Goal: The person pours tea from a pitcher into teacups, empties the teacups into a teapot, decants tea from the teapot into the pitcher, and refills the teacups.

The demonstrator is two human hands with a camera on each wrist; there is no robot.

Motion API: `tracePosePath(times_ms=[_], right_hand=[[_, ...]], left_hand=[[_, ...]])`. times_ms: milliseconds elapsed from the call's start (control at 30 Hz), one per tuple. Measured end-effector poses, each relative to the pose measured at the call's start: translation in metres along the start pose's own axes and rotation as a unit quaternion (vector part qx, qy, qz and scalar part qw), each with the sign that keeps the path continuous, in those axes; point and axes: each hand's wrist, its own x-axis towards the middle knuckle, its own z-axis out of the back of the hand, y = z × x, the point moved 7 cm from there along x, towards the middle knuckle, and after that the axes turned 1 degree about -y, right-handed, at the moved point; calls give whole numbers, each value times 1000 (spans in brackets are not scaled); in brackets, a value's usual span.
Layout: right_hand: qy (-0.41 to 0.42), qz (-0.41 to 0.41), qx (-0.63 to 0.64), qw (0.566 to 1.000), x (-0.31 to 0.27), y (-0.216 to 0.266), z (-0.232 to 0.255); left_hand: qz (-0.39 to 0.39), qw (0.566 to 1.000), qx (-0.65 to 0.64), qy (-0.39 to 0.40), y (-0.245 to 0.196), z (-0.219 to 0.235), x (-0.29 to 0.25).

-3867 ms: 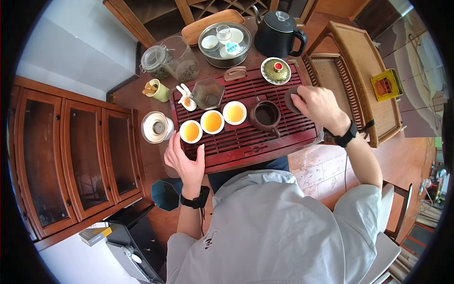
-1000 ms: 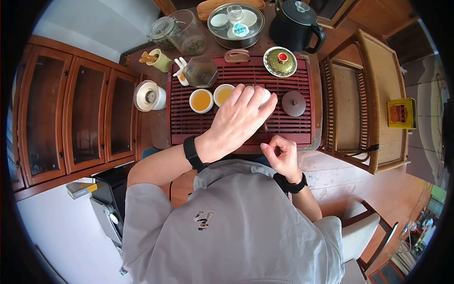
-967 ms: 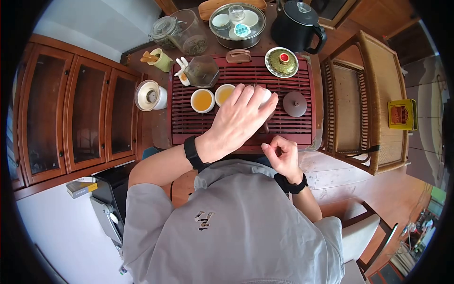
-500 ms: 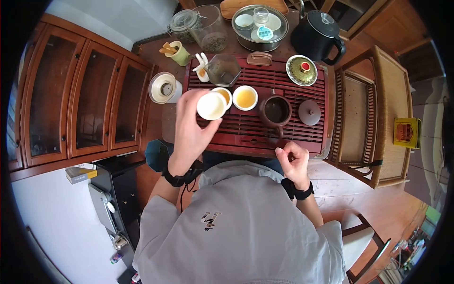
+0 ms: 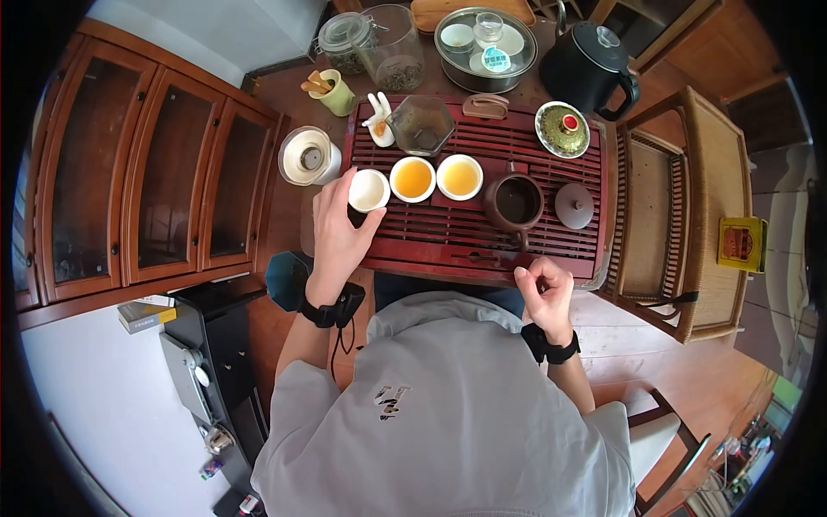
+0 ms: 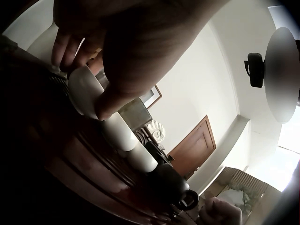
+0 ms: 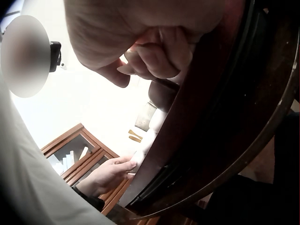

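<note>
My left hand [image 5: 342, 226] pinches a white teacup [image 5: 369, 190] between thumb and fingers at the left end of the slatted red tea tray [image 5: 413, 247]. Pale inside, the cup shows no amber tea; the left wrist view has the same cup [image 6: 84, 93] close over the slats. To its right stand two white cups of amber tea, a middle cup [image 5: 413, 179] and a right cup [image 5: 460, 177]. Beyond them sits a brown teapot [image 5: 517, 200], uncovered, with its lid [image 5: 575, 206] beside it. My right hand [image 5: 549, 297] rests loosely curled at the tray's front edge, holding nothing.
Behind the cups are a hexagonal glass pitcher [image 5: 424, 129], a white figurine [image 5: 379, 121] and a lidded gaiwan [image 5: 562, 129]. A strainer on a stand [image 5: 308, 157] is left of the tray. A black kettle [image 5: 588, 67] and glass-lidded pot [image 5: 488, 82] stand at the back.
The right hand has let go of the teapot lid, now on the tray, and drawn back. My left hand has carried a cup from over the teapot to the row's left end.
</note>
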Motion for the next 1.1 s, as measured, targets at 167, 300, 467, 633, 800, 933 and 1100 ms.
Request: tracePosePath(times_ms=[167, 300, 467, 633, 800, 933, 1100], right_hand=[[3, 0, -6, 1000, 0, 0, 0], [-2, -7, 2, 1000, 0, -1, 0], [-4, -4, -5, 1000, 0, -1, 1], [-12, -6, -7, 1000, -1, -3, 0], [-12, -8, -4, 1000, 0, -1, 0], [-9, -3, -13, 1000, 0, -1, 0], [-10, 7, -19, 1000, 1, 5, 0]], left_hand=[[-13, 1000, 25, 5, -4, 1, 1], [-40, 998, 47, 19, -24, 2, 8], [-87, 994, 59, 20, -43, -15, 23], [-127, 989, 75, 30, -44, -33, 27], [-147, 986, 75, 16, -52, -28, 29], [-151, 986, 75, 8, -65, -17, 27], [-138, 990, -20, 18, -91, -3, 25]])
